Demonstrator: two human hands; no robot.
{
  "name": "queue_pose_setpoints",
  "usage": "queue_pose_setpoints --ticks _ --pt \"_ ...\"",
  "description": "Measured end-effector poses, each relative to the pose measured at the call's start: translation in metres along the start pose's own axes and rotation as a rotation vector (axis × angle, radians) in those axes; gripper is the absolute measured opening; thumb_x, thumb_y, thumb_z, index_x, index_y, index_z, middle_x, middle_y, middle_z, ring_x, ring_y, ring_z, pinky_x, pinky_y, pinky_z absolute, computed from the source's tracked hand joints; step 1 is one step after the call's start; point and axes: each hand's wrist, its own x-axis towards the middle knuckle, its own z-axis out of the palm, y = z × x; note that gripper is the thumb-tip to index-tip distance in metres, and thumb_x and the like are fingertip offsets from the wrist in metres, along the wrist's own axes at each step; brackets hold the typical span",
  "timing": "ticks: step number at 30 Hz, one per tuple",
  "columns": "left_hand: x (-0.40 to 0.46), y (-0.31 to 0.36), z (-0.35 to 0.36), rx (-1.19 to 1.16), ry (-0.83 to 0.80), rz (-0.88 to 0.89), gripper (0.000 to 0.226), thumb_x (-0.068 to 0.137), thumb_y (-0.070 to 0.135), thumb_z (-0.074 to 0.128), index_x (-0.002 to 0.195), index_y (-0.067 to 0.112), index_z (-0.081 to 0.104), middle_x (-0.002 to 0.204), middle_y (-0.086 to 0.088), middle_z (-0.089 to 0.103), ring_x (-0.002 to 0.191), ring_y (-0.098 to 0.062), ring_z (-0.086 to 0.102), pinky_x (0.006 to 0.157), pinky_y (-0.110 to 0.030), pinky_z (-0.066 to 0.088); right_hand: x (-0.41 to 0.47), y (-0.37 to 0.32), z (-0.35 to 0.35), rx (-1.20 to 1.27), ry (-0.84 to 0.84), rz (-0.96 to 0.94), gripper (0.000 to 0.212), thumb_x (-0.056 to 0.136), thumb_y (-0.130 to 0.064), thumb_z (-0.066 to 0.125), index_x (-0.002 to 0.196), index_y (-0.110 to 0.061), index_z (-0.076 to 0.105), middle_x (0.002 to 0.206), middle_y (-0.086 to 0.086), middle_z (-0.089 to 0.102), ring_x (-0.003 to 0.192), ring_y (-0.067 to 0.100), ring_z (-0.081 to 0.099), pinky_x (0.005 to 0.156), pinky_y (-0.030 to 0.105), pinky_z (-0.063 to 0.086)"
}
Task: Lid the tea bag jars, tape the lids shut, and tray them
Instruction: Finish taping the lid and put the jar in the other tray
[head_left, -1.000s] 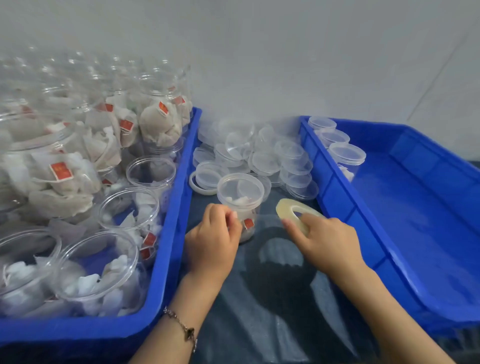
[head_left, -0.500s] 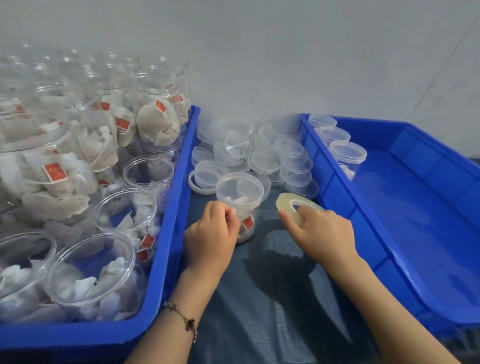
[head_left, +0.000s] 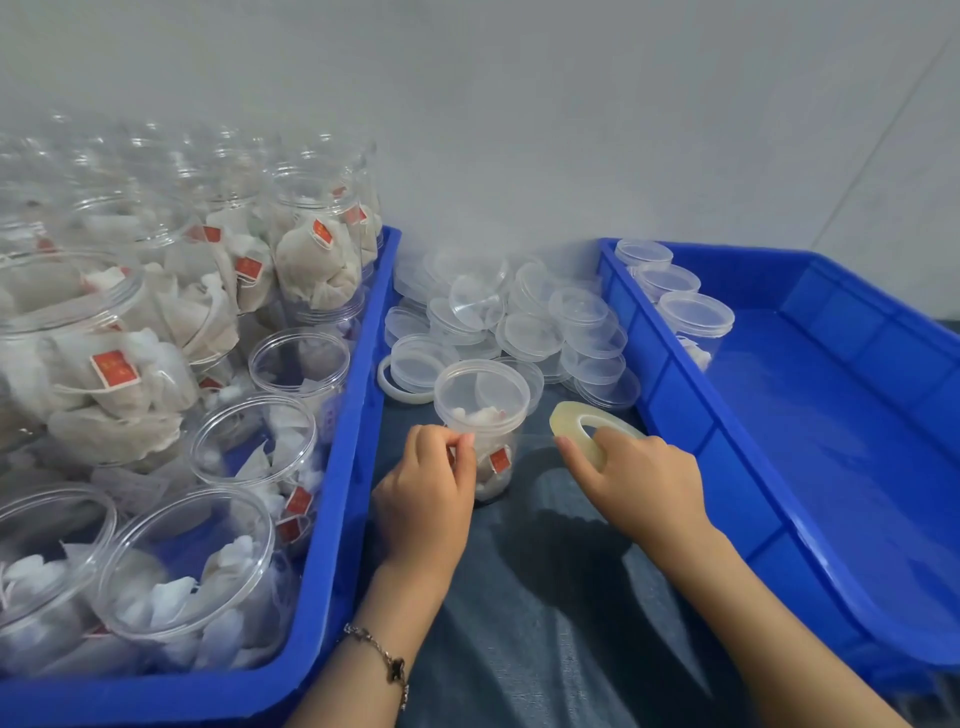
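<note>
Three lidded jars (head_left: 695, 322) in right tray (head_left: 675, 395), one jar (head_left: 480, 415) between two hands

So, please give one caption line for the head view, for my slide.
Left hand pinches tape at a lidded tea bag jar while right hand holds the tape roll.

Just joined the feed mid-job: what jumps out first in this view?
Two blue trays frame the scene: the left tray is crammed with open jars of tea bags, the right tray holds only three lidded jars at its far corner. Between them, on the dark cloth, the left hand pinches at the side of a lidded jar while the right hand holds a tape roll beside it, with a heap of loose lids behind.
</note>
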Motion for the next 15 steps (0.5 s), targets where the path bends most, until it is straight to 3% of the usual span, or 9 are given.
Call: queue_pose_setpoints --ticks 4,7,9,11,13,15 --pt "-0.003 -0.004 0.001 -0.156 0.14 -0.142 0.029 0.078 0.023 0.075 0.08 0.005 0.052 0.075 -0.008 0.053 0.069 -0.031 0.054 0.058 -0.041 0.045 -0.001 0.0 -0.004 -0.007 0.004 -0.012 0.059 0.082 -0.064 0.03 0.091 -0.022 0.07 0.058 0.004 0.06 0.059 0.03 0.057 0.049 0.028 0.026" --pt "-0.005 0.008 -0.005 -0.316 0.322 0.025 0.026 0.082 0.025 0.062 0.095 0.005 0.05 0.091 -0.013 0.057 0.088 -0.025 0.051 0.078 -0.042 0.044 -0.001 -0.001 -0.007 -0.007 -0.009 -0.004 0.063 0.079 -0.066 0.025 0.091 -0.023 0.069 0.057 0.002 0.057 0.059 0.028 0.054 0.049 0.028 0.027" --pt "0.004 0.018 -0.005 -0.212 0.232 0.211 0.032 0.085 0.024 0.058 0.112 0.008 0.051 0.108 -0.016 0.061 0.106 -0.025 0.052 0.093 -0.039 0.041 0.0 -0.002 -0.009 0.007 -0.008 0.005 0.062 0.079 -0.066 0.027 0.094 -0.024 0.069 0.059 0.003 0.059 0.061 0.029 0.057 0.05 0.028 0.029" --pt "0.015 0.022 -0.002 -0.012 0.028 0.304 0.047 0.085 0.028 0.062 0.127 0.008 0.053 0.127 -0.014 0.058 0.125 -0.03 0.048 0.105 -0.044 0.036 0.002 -0.003 -0.011 0.0 0.001 0.002 0.061 0.08 -0.067 0.029 0.089 -0.022 0.069 0.056 0.002 0.055 0.058 0.028 0.054 0.049 0.028 0.028" --pt "0.02 0.021 0.0 0.024 -0.156 0.29 0.048 0.082 0.027 0.067 0.124 0.006 0.059 0.13 -0.011 0.057 0.127 -0.031 0.047 0.106 -0.051 0.037 0.004 -0.001 -0.013 -0.018 -0.009 -0.012 0.062 0.076 -0.071 0.024 0.076 -0.021 0.062 0.052 -0.003 0.046 0.055 0.025 0.052 0.046 0.027 0.024" --pt "0.02 0.014 -0.001 -0.029 -0.207 0.26 0.04 0.079 0.021 0.066 0.115 0.006 0.066 0.123 -0.009 0.063 0.121 -0.03 0.054 0.099 -0.052 0.043 0.006 0.003 -0.016 -0.066 -0.053 -0.063 0.059 0.073 -0.075 0.026 0.075 -0.024 0.056 0.058 -0.006 0.053 0.061 0.023 0.057 0.047 0.027 0.025"
